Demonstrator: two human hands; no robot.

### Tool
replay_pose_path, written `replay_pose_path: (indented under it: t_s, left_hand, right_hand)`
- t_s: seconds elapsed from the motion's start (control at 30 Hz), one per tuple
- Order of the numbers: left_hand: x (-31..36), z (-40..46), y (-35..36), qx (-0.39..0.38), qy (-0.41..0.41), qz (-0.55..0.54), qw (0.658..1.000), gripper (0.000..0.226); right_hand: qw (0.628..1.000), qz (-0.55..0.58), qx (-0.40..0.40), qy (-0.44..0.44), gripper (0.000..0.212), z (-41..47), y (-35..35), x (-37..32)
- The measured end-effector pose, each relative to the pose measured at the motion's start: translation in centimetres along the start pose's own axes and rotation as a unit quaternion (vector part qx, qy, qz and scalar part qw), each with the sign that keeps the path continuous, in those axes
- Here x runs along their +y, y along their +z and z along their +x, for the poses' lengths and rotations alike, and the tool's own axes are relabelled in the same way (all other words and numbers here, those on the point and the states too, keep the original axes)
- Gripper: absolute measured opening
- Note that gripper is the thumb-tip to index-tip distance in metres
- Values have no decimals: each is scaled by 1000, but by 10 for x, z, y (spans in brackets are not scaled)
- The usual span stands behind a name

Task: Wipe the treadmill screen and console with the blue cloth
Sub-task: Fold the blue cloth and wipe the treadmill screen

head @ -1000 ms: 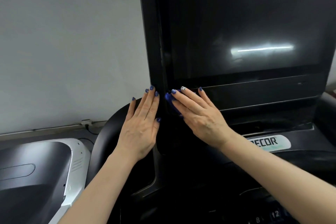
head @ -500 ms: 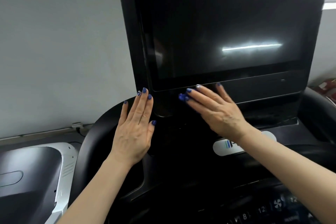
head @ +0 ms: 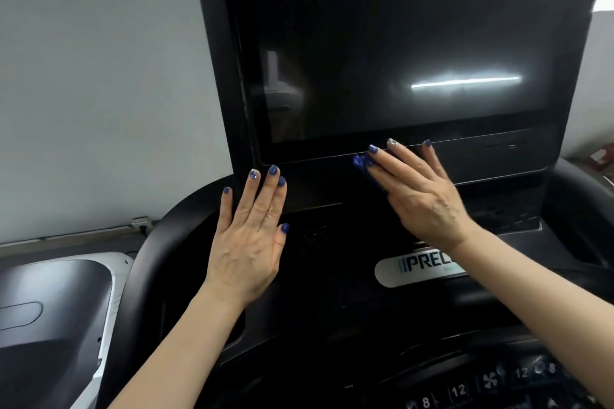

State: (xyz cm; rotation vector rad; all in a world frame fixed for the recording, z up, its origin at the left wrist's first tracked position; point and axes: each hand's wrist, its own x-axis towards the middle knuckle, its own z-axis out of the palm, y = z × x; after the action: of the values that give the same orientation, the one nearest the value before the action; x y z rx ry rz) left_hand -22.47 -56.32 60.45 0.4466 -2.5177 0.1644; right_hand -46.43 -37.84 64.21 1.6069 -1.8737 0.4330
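Cloth (head: 363, 165) update: right hand (head: 422, 196), fingers flat, has slid the blue cloth from the screen's (head: 398, 60) 7 o'clock corner toward 6 along the bottom bezel. Left hand (head: 252, 236) stays flat, empty. Console probably comes next.

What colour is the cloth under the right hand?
Blue: the cloth peeks out from under the right hand in the head view.

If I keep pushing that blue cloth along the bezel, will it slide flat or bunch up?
Probably bunches somewhat: the blue cloth looks soft and already crumpled beyond the right hand. It likely glides easily, since the screen frame looks smooth and glossy. Flat fingers pressing on it should keep it moving.
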Motion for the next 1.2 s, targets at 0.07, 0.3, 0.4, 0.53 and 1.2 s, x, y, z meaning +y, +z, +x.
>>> replay_pose_path:
  t_s: [0.07,0.3,0.4,0.53,1.2]
  left_hand:
    - [12,0,0,2,-15,23,1000,64]
    - [54,23,7,-21,11,12,1000,62]
    - [54,24,8,-21,9,36,999,62]
    - [63,26,6,-21,-14,24,999,63]
    - [135,60,29,-7,8,10,1000,60]
  right_hand:
    - [999,13,22,31,44,7,6,-17]
    - [997,-29,-32,-63,49,-23,-9,44]
    - [1000,-14,-11,-21,48,-19,-11,48]
    - [1000,16,-4,-25,49,-15,-1,32]
    - [1000,-7,25,-10,45,-67,-25,135]
